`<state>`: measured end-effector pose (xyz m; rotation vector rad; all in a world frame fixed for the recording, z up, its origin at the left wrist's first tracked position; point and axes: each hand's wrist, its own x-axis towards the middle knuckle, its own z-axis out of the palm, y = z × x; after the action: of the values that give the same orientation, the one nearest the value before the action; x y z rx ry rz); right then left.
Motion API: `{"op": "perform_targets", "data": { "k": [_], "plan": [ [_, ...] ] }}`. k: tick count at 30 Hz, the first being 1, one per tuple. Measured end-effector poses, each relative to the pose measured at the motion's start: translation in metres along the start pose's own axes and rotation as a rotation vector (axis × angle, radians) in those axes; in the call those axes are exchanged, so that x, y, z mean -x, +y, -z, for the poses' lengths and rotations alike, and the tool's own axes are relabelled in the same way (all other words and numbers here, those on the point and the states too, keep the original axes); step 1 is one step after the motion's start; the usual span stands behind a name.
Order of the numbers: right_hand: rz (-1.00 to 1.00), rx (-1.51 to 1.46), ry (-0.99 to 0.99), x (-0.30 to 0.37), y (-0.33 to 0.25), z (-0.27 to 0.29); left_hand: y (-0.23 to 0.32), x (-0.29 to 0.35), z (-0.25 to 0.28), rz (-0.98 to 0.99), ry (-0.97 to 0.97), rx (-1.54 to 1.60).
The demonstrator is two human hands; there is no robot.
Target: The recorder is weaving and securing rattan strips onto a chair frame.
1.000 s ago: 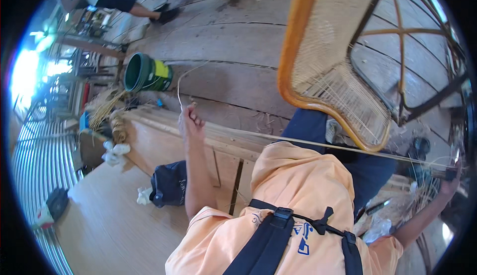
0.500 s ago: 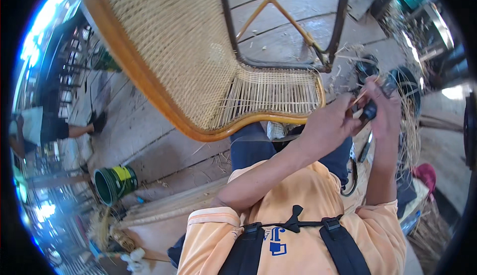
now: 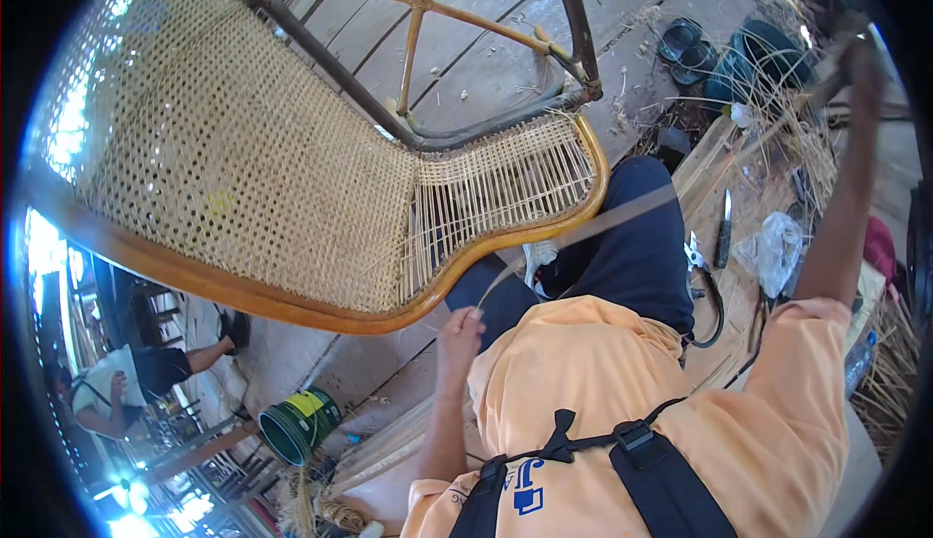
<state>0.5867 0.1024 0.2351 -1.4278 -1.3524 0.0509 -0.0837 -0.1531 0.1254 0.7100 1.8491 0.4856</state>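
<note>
Beside the woven chair, a pale strip is pinched in the closed left hand and now drawn toward the newly parted right hand, whose blurred grip cannot be told.

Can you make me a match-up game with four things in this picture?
Things:
1. Chair
2. Knife
3. Left hand
4. Bag

Clues:
A. See-through and crumpled
B. Holding a thin strip
C. Woven, with an orange-brown edge
D. Dark-handled, with a pointed tip

Right pairs: 1-C, 2-D, 3-B, 4-A
</note>
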Motion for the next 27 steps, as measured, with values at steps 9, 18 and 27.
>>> {"op": "perform_targets", "data": {
  "k": [9, 18, 27],
  "plan": [
    [-0.984, -0.317, -0.873, 0.245, -0.173, -0.161, 0.049, -0.032, -0.057, 0.141, -0.204, 0.658],
    [-1.078, -0.958, -1.270, 0.315, -0.267, -0.204, 0.075, 0.001, -0.047, -0.451, 0.156, 0.053],
    [-1.094, -1.246, -1.191, 0.328, -0.291, -0.223, 0.073, 0.027, -0.042, -0.673, 0.215, -0.158]
  ]
}}
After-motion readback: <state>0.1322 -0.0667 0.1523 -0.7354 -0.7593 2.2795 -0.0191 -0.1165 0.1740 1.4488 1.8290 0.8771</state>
